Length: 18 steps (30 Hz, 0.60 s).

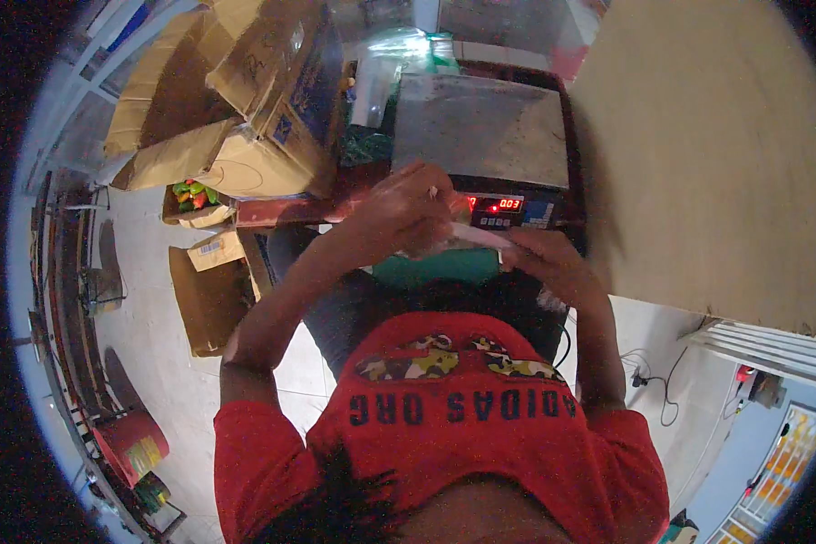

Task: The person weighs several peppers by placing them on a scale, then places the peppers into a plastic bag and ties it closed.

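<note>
Both my hands are raised over my lap, just in front of a weighing scale. My left hand (415,210) is blurred, its fingers curled and closed on one end of a whitish, thin plastic-looking strip (480,238). Pinching the strip's other end is my right hand (551,257), slightly lower. The strip stretches between them; its exact kind cannot be made out. Behind the hands lies the scale's flat metal platform (480,122), with a lit red display (499,205) at its near edge. A green surface (435,268) shows beneath the strip.
A large open cardboard box (286,150) stands left of the scale. A small box with red and green items (192,196) and an open carton (210,304) sit lower left. A big tan board (716,163) fills the right. Clear plastic packaging (374,91) lies behind.
</note>
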Each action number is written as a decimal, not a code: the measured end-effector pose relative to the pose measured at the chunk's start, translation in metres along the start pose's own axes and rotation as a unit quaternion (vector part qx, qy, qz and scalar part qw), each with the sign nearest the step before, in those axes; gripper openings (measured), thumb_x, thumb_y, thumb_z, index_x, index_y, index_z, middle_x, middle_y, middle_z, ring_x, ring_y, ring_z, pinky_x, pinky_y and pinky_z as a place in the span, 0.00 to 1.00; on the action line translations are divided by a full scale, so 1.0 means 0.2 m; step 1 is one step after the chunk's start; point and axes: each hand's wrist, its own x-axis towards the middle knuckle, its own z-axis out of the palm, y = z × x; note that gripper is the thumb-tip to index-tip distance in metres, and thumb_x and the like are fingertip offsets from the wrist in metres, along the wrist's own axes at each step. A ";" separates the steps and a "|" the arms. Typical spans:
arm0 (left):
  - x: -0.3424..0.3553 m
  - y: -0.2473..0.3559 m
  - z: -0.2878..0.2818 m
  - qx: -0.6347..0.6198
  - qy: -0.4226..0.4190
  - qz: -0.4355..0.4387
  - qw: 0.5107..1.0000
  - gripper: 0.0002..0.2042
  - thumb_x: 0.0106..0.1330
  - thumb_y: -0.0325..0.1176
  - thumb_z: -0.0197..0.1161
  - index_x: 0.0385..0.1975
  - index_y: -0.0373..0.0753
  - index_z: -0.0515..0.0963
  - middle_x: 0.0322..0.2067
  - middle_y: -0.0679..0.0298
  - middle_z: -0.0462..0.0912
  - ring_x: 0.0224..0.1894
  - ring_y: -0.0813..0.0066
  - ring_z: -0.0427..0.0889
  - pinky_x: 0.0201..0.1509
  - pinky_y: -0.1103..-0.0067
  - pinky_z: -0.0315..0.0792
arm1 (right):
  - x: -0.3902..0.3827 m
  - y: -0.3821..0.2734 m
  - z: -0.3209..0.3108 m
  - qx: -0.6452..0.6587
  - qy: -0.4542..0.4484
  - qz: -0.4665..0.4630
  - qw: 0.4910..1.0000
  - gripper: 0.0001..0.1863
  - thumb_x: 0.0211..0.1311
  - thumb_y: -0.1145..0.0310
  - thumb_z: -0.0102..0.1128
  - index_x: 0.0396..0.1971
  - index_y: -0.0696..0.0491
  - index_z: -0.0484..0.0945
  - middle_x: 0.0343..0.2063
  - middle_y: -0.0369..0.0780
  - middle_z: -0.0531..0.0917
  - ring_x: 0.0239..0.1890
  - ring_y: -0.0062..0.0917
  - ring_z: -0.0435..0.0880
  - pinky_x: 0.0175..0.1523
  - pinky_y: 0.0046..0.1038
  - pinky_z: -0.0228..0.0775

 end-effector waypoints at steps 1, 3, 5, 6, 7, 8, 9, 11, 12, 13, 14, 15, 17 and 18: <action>-0.01 -0.01 0.02 -0.154 -0.030 -0.112 0.981 0.06 0.49 0.28 0.64 0.27 0.40 0.76 0.35 0.63 0.71 0.40 0.63 0.72 0.42 0.71 0.68 | -0.02 0.00 -0.01 0.033 0.000 -0.005 0.999 0.12 0.64 0.65 0.53 0.33 0.60 0.73 0.25 0.40 0.77 0.27 0.24 0.74 0.35 0.28 0.66; -0.01 -0.01 0.02 -0.302 -0.061 -0.220 0.926 0.06 0.48 0.27 0.65 0.27 0.41 0.77 0.35 0.62 0.71 0.39 0.63 0.73 0.41 0.72 0.69 | -0.05 0.02 -0.04 0.052 0.039 -0.048 0.997 0.12 0.65 0.64 0.51 0.30 0.59 0.73 0.23 0.37 0.77 0.25 0.20 0.71 0.31 0.26 0.64; -0.01 -0.01 0.00 -0.310 -0.076 -0.163 0.934 0.08 0.59 0.33 0.61 0.35 0.40 0.73 0.33 0.65 0.73 0.31 0.74 0.77 0.32 0.79 0.72 | -0.05 -0.03 -0.08 0.026 0.046 -0.028 0.998 0.12 0.66 0.64 0.51 0.30 0.59 0.73 0.23 0.37 0.77 0.24 0.20 0.71 0.31 0.26 0.63; 0.00 -0.01 -0.01 -0.312 -0.081 -0.143 0.936 0.09 0.63 0.35 0.60 0.38 0.39 0.72 0.33 0.66 0.74 0.29 0.77 0.78 0.29 0.82 0.73 | -0.05 -0.05 -0.09 0.000 0.051 -0.009 0.999 0.12 0.66 0.64 0.50 0.30 0.59 0.74 0.23 0.37 0.77 0.23 0.20 0.70 0.30 0.26 0.63; 0.01 0.00 -0.01 -0.322 -0.082 -0.138 0.933 0.09 0.63 0.34 0.60 0.38 0.39 0.72 0.32 0.66 0.75 0.29 0.77 0.79 0.28 0.82 0.73 | -0.04 -0.03 -0.09 0.001 0.052 -0.009 0.999 0.12 0.66 0.64 0.50 0.30 0.59 0.74 0.23 0.37 0.77 0.23 0.20 0.70 0.30 0.26 0.63; 0.02 0.01 -0.02 -0.326 -0.084 -0.133 0.932 0.09 0.63 0.34 0.59 0.38 0.39 0.73 0.31 0.66 0.76 0.29 0.77 0.79 0.27 0.82 0.73 | -0.03 0.02 -0.07 -0.028 0.095 -0.006 0.995 0.12 0.66 0.65 0.49 0.30 0.59 0.74 0.22 0.37 0.77 0.24 0.20 0.71 0.30 0.26 0.63; 0.03 0.01 -0.03 -0.331 -0.086 -0.128 0.931 0.08 0.62 0.33 0.59 0.38 0.39 0.73 0.31 0.67 0.76 0.29 0.77 0.79 0.26 0.82 0.72 | -0.02 0.05 -0.06 -0.057 0.138 -0.002 0.989 0.12 0.67 0.65 0.48 0.30 0.58 0.74 0.22 0.36 0.76 0.24 0.20 0.71 0.31 0.26 0.63; 0.04 0.02 -0.08 -0.378 -0.124 -0.275 0.875 0.06 0.61 0.29 0.59 0.36 0.37 0.78 0.34 0.68 0.77 0.31 0.83 0.75 0.29 0.86 0.68 | 0.00 0.08 -0.06 -0.076 0.145 0.001 0.987 0.12 0.67 0.65 0.48 0.30 0.58 0.73 0.21 0.37 0.76 0.24 0.20 0.71 0.31 0.25 0.62; 0.05 0.01 -0.09 -0.377 -0.124 -0.276 0.876 0.06 0.61 0.29 0.59 0.36 0.37 0.78 0.34 0.68 0.77 0.31 0.83 0.75 0.29 0.86 0.68 | 0.01 0.08 -0.05 -0.085 0.147 0.003 0.985 0.12 0.67 0.65 0.47 0.30 0.58 0.73 0.21 0.37 0.76 0.24 0.21 0.71 0.31 0.25 0.62; 0.06 -0.01 -0.10 -0.446 -0.131 -0.275 0.842 0.07 0.61 0.30 0.59 0.37 0.37 0.77 0.31 0.69 0.78 0.30 0.83 0.75 0.29 0.86 0.67 | 0.02 0.08 -0.05 -0.095 0.150 0.005 0.984 0.12 0.67 0.66 0.47 0.30 0.58 0.73 0.21 0.37 0.76 0.24 0.21 0.71 0.31 0.25 0.62; 0.06 -0.02 -0.10 -0.512 -0.136 -0.274 0.802 0.09 0.61 0.32 0.59 0.37 0.36 0.77 0.28 0.69 0.78 0.28 0.83 0.75 0.29 0.86 0.67 | 0.03 0.07 -0.04 -0.076 0.155 0.003 0.985 0.12 0.67 0.66 0.47 0.30 0.58 0.73 0.22 0.37 0.76 0.25 0.21 0.71 0.32 0.25 0.62; 0.06 -0.03 -0.08 -0.512 -0.135 -0.276 0.802 0.09 0.61 0.32 0.59 0.37 0.36 0.77 0.28 0.69 0.78 0.28 0.83 0.75 0.29 0.86 0.67 | 0.04 0.06 -0.03 -0.066 0.157 0.001 0.985 0.12 0.67 0.66 0.47 0.30 0.58 0.73 0.22 0.37 0.76 0.25 0.21 0.71 0.32 0.24 0.62; 0.06 -0.06 -0.02 -0.472 -0.102 -0.275 0.831 0.11 0.62 0.37 0.59 0.37 0.37 0.77 0.24 0.70 0.77 0.26 0.84 0.75 0.28 0.86 0.66 | 0.05 0.01 -0.03 -0.069 0.149 0.024 0.986 0.11 0.67 0.65 0.47 0.30 0.58 0.72 0.23 0.38 0.76 0.26 0.21 0.72 0.34 0.24 0.63; 0.07 -0.06 -0.01 -0.473 -0.103 -0.275 0.831 0.11 0.62 0.37 0.59 0.37 0.37 0.77 0.24 0.70 0.77 0.26 0.84 0.75 0.28 0.86 0.66 | 0.05 0.00 -0.04 -0.076 0.145 0.037 0.986 0.11 0.67 0.65 0.47 0.30 0.58 0.72 0.23 0.38 0.77 0.27 0.22 0.73 0.34 0.24 0.63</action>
